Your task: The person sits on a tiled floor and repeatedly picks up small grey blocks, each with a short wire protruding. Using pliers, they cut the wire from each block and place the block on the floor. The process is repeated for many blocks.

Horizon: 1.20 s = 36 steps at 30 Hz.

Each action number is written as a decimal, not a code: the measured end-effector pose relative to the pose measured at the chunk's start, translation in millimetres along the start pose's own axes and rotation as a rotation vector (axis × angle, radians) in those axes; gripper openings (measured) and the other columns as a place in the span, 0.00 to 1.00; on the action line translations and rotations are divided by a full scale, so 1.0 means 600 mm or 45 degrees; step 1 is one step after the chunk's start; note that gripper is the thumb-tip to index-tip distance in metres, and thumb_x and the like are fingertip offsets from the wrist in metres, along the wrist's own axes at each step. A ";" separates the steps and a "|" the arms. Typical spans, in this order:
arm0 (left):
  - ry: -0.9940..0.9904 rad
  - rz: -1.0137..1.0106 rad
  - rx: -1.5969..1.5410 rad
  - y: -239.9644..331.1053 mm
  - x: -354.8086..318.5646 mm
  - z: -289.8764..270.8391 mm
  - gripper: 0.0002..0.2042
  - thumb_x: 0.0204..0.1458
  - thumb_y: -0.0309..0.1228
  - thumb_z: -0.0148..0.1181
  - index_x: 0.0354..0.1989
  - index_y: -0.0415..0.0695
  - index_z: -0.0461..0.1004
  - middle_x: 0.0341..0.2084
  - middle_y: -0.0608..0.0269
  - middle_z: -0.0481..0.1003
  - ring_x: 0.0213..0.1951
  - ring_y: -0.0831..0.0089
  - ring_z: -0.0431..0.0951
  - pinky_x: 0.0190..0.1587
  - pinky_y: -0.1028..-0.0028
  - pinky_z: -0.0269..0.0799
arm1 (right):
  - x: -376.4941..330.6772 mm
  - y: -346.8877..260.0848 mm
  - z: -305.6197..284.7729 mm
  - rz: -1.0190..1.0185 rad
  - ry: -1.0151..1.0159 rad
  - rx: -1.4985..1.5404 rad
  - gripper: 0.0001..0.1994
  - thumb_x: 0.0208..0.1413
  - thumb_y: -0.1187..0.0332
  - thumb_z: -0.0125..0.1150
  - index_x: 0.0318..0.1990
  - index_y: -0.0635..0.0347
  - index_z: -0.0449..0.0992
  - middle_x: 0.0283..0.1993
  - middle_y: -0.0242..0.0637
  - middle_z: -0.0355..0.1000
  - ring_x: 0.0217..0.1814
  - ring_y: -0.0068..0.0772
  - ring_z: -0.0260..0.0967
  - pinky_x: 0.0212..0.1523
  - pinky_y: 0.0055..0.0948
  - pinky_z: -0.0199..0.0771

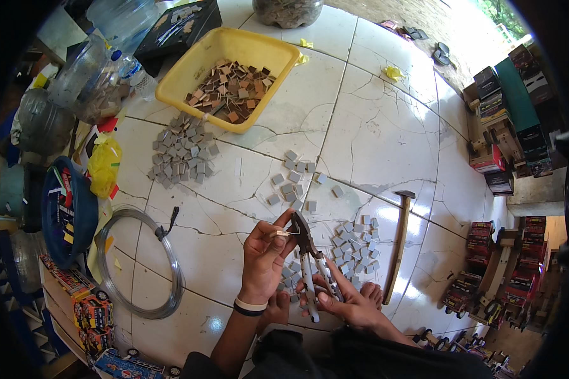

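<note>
My left hand point(261, 265), a dark and a white band on its wrist, pinches a small wooden block point(277, 234) with a thin wire sticking out of it. In my right hand point(354, 307) are pliers point(304, 235) with a dark head and worn white-and-metal handles. Their jaws are up against the left fingers, by the wire; whether they grip it I cannot make out. Beneath the hands, on the tiles, lies a pile of small grey blocks point(355, 246). More grey blocks point(289, 189) are scattered just beyond.
A hammer point(396, 249) lies to the right. Further off stand a yellow basin point(276, 88) of brown blocks and a heap of grey blocks point(182, 151). A coil of clear wire point(178, 278) lies left, near a blue tub point(85, 221). Toy trucks point(95, 316) line both sides.
</note>
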<state>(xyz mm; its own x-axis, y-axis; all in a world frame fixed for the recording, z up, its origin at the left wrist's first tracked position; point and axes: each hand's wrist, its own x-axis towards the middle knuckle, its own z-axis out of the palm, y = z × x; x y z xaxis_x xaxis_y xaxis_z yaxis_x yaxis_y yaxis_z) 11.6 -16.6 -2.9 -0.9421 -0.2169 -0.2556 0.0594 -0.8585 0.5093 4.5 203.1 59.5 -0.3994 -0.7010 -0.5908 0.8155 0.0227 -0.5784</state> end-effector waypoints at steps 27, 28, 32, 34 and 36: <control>0.092 0.031 0.577 -0.005 0.045 -0.004 0.13 0.66 0.25 0.64 0.55 0.34 0.74 0.68 0.44 0.72 0.72 0.51 0.70 0.76 0.58 0.62 | 0.048 0.061 -0.045 -0.259 0.753 -0.644 0.17 0.75 0.61 0.59 0.60 0.63 0.74 0.43 0.37 0.80 0.45 0.28 0.77 0.47 0.32 0.76; 0.115 0.122 0.727 -0.008 0.055 0.002 0.14 0.67 0.24 0.64 0.58 0.33 0.74 0.68 0.44 0.72 0.72 0.53 0.70 0.76 0.60 0.61 | 0.047 0.059 -0.055 -0.248 0.777 -0.582 0.20 0.75 0.60 0.57 0.66 0.63 0.68 0.50 0.39 0.78 0.50 0.30 0.76 0.51 0.34 0.77; 0.209 0.658 1.691 -0.011 0.076 0.002 0.14 0.61 0.25 0.65 0.54 0.37 0.80 0.62 0.49 0.78 0.68 0.46 0.73 0.71 0.56 0.67 | 0.042 0.054 -0.082 -0.250 0.853 -0.378 0.33 0.76 0.58 0.55 0.79 0.66 0.52 0.67 0.48 0.72 0.67 0.40 0.73 0.60 0.44 0.80; 0.048 0.539 1.820 -0.016 0.059 -0.005 0.14 0.58 0.19 0.61 0.51 0.41 0.82 0.53 0.50 0.81 0.57 0.46 0.77 0.64 0.57 0.72 | 0.034 0.054 -0.084 -0.316 0.891 -0.267 0.34 0.76 0.58 0.54 0.80 0.66 0.51 0.68 0.49 0.71 0.67 0.41 0.73 0.60 0.44 0.80; -0.271 0.301 1.943 -0.019 0.037 -0.020 0.15 0.55 0.16 0.59 0.49 0.40 0.82 0.50 0.51 0.80 0.53 0.49 0.77 0.61 0.58 0.74 | 0.030 0.051 -0.083 -0.295 0.900 -0.277 0.33 0.76 0.58 0.54 0.79 0.66 0.52 0.68 0.50 0.71 0.68 0.42 0.73 0.61 0.44 0.80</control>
<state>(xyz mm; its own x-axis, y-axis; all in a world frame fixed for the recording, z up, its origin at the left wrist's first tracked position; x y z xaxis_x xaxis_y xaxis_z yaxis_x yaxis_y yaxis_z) -6.3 -17.5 -24.0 -0.9956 -0.0934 -0.0024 -0.0472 0.4805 0.8757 1.1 226.4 3.3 -0.7816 -0.0856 -0.6178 0.6072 0.1221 -0.7851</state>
